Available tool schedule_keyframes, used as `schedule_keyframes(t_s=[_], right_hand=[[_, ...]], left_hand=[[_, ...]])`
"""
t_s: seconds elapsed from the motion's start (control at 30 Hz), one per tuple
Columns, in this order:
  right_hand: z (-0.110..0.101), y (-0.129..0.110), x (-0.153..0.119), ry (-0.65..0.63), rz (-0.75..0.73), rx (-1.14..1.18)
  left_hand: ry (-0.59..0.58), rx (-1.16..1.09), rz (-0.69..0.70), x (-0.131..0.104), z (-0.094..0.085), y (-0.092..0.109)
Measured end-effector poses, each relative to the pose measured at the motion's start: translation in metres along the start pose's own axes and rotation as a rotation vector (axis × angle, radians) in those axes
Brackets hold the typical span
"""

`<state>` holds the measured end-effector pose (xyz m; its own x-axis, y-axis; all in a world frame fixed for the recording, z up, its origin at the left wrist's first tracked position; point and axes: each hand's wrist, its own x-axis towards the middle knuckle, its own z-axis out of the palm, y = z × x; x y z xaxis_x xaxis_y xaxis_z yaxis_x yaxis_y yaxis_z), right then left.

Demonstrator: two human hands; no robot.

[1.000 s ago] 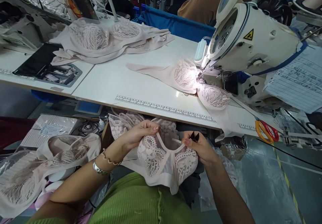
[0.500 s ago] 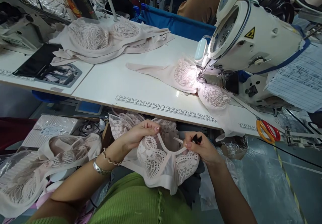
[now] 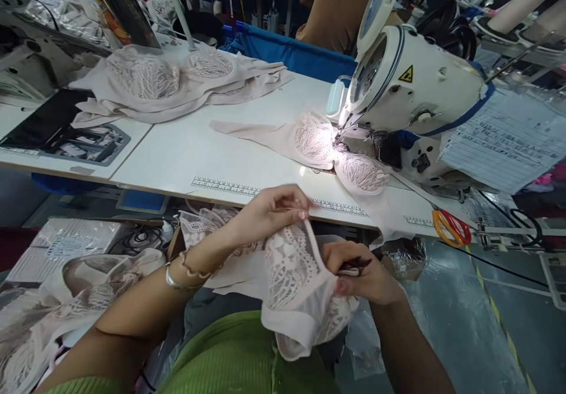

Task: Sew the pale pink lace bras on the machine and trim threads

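As both hands (image 3: 274, 208) pinch, lace bra (image 3: 292, 264) held

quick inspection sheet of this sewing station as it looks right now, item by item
surface: white table with a printed ruler along its front edge.
job's things: lace bra held over the lap.
clutter: bra under the sewing machine; bra pile at the back; orange-handled scissors.
grippers: left hand pinches the bra's upper edge; right hand grips the bra and a small black tool.
cables: black cable trailing right.
surroundings: a person in brown behind the table.
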<state>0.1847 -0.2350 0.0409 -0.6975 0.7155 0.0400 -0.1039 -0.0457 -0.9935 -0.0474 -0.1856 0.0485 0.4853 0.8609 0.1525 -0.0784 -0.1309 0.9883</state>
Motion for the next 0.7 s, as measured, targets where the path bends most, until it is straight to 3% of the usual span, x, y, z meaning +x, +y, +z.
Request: schedule_keyframes(t_s=[0.07,0.1,0.17,0.3,0.4,0.5,0.7], right_hand=[[0.002,0.000,-0.012,0.134,-0.028,0.101],[0.004,-0.001,-0.017,0.189,-0.015,0.119],[0.010,-0.001,-0.024,0.280,0.054,0.061],[0.023,0.008,-0.022,0.446,0.102,-0.268],[0.032,0.021,-0.016,0.568,-0.015,-0.424],[0.038,0.029,-0.014,0.578,-0.115,-0.560],[0.031,0.030,-0.015,0.583,-0.234,-1.023]], left_hand=[[0.206,0.284,0.246,-0.004,0.003,0.014],[0.253,0.391,0.330,-0.009,0.005,0.020],[0.184,0.523,0.379,-0.023,0.014,0.029],[-0.015,0.761,0.375,-0.047,0.038,0.018],[0.012,0.867,0.353,-0.052,0.051,-0.006],[0.077,0.803,0.316,-0.051,0.052,-0.024],[0.107,0.558,0.087,-0.048,0.040,-0.024]])
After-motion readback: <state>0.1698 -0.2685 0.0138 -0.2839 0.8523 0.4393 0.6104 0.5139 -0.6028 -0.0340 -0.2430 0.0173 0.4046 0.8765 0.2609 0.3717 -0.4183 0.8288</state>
